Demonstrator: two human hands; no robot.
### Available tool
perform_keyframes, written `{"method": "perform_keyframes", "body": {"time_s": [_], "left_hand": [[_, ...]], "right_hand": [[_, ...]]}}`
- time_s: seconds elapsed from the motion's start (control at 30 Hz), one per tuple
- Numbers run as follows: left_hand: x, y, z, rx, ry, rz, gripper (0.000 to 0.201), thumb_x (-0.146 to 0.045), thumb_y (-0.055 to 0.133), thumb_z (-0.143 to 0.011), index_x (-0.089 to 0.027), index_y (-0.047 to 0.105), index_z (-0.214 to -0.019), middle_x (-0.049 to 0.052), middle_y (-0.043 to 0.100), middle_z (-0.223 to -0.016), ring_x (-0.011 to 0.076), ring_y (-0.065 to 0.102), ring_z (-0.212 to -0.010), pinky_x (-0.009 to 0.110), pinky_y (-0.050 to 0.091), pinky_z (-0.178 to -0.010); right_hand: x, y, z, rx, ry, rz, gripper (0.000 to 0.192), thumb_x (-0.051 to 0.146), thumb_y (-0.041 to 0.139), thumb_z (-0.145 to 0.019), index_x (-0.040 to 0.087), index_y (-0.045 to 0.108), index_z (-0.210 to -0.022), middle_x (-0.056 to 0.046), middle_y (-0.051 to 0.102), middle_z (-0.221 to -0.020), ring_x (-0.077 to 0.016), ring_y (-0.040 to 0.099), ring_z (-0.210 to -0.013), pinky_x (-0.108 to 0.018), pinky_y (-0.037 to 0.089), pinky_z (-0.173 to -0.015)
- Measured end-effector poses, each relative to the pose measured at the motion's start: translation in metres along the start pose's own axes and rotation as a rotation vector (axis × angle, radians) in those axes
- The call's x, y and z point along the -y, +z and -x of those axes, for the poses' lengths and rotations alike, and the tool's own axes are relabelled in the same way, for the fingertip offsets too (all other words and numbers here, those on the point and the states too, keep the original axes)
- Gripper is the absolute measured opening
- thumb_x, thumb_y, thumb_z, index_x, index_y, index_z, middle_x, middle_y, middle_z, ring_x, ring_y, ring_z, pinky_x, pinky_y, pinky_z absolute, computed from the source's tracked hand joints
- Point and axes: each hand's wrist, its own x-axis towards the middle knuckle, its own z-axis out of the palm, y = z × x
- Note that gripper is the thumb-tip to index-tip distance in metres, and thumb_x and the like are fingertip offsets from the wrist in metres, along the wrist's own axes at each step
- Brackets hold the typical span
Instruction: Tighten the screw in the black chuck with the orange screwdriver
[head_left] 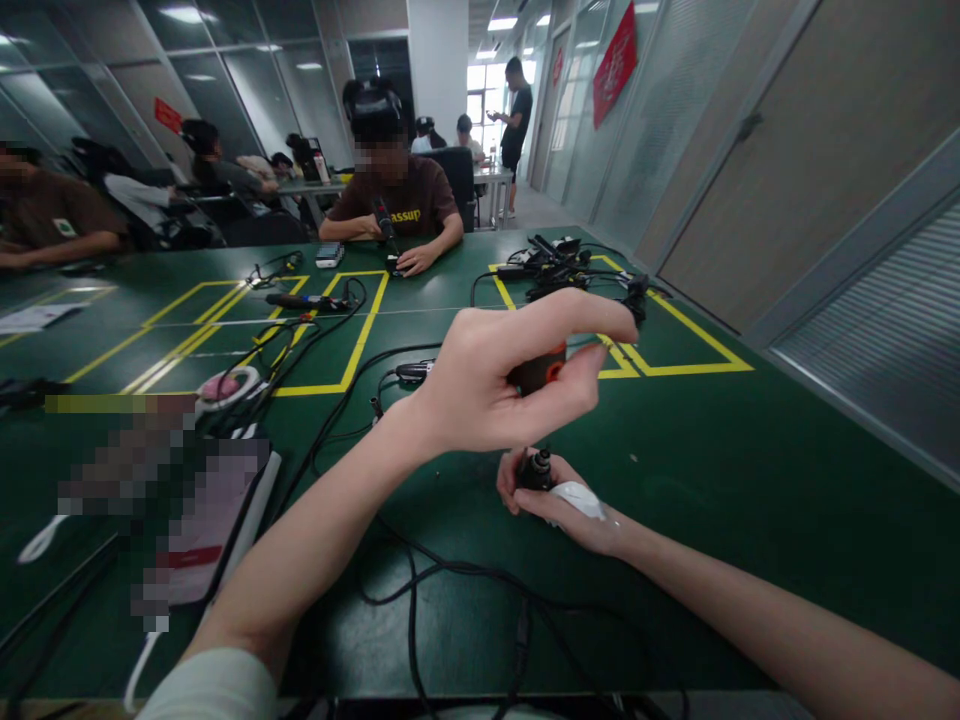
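Green felt covers the long work table (pixel 750 470), marked with yellow tape rectangles (pixel 675 345), in a bright office with glass partitions and a grey corridor behind. Above the table, the left hand (pixel 495 385) is curled shut around a small dark cylindrical handle with an orange band (pixel 541 370), thumb and forefinger closing over its top so only a short part shows. Directly below it, near the table surface, the right hand (pixel 559 500) pinches a small black knurled metal part (pixel 537 470) upright between its fingertips, with a white wad of cloth or tissue (pixel 579 498) tucked in the palm. The two held pieces are close, one above the other, but apart.

Under and behind the left forearm, black cables (pixel 420 590) loop across the felt towards the near edge. Beyond the left wrist lies a small black plug (pixel 414 371) on its lead. Farther to the left of that hand sits a round white-and-pink object (pixel 225 385), beside a blurred patch of papers. Beyond the left hand's fingertips, a tangle of black tools and leads (pixel 562 265) lies inside a taped rectangle. Across the table, a seated person in a brown T-shirt (pixel 397 205) rests both forearms on the felt, holding a dark tool; more people sit at desks farther back on the left.
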Motion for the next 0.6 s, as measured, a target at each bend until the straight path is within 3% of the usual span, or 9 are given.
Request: {"method": "perform_keyframes", "body": {"time_s": [0.1, 0.27, 0.37, 0.6], "left_hand": [[0.0022, 0.0018, 0.0006, -0.019, 0.025, -0.042, 0.008, -0.013, 0.058, -0.097, -0.015, 0.064, -0.093, -0.006, 0.068, -0.074, -0.0004, 0.048, -0.052, 0.013, 0.043, -0.055], [0.0032, 0.0013, 0.0018, 0.007, 0.044, -0.022, 0.022, -0.025, 0.052, -0.103, -0.019, 0.054, -0.082, -0.006, 0.056, -0.066, 0.0031, 0.048, -0.054, 0.017, 0.043, -0.054], [0.0023, 0.0002, 0.0024, 0.039, 0.045, 0.015, 0.021, -0.020, 0.042, -0.102, -0.019, 0.055, -0.085, -0.004, 0.059, -0.069, 0.0040, 0.050, -0.054, 0.019, 0.044, -0.054], [0.0014, 0.0003, 0.0023, 0.030, 0.021, -0.054, 0.016, -0.015, 0.045, -0.098, -0.018, 0.058, -0.089, -0.004, 0.060, -0.072, 0.0039, 0.047, -0.054, 0.019, 0.044, -0.054]], "right_hand": [[0.0010, 0.0004, 0.0000, 0.005, -0.004, 0.009, 0.047, 0.065, 0.077, -0.089, 0.021, 0.061, -0.087, 0.000, 0.058, -0.078, -0.0176, 0.052, -0.070, -0.032, 0.043, -0.066], [0.0081, 0.0010, -0.0004, 0.023, -0.017, 0.042, 0.045, 0.063, 0.074, -0.091, 0.021, 0.060, -0.085, 0.000, 0.058, -0.077, -0.0179, 0.052, -0.070, -0.032, 0.042, -0.067], [0.0093, 0.0009, -0.0002, 0.015, -0.001, 0.048, 0.044, 0.063, 0.075, -0.091, 0.021, 0.060, -0.086, 0.000, 0.058, -0.078, -0.0180, 0.051, -0.071, -0.032, 0.042, -0.067], [0.0082, 0.0013, 0.0006, 0.019, -0.011, 0.030, 0.045, 0.063, 0.075, -0.091, 0.021, 0.060, -0.087, 0.000, 0.057, -0.079, -0.0175, 0.050, -0.071, -0.032, 0.041, -0.067]]}}
